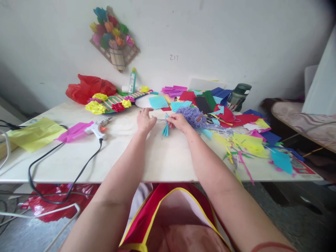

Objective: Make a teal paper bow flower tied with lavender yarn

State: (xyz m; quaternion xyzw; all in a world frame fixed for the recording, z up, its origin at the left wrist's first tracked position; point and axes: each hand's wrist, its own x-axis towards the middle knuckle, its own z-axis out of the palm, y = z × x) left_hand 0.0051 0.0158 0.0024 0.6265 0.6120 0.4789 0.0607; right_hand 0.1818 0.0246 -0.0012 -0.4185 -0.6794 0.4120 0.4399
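My right hand (178,121) pinches a folded strip of light-blue crepe paper (165,131), gathered at its upper part and fanned out below. A thin purple yarn strand (161,120) runs from the gathered part across to my left hand (146,120). The left fingers are curled, with the thumb at the strand's end; the exact grip is partly hidden. Just behind my right hand lies a loose heap of purple yarn (193,117).
A white glue gun (97,130) with a black cord lies left, beside pink paper (76,132) and yellow paper (36,133). Behind are a flower-decorated panel (112,103) and a glue bottle (132,81). Coloured paper scraps (249,143) and a dark bottle (238,97) are right.
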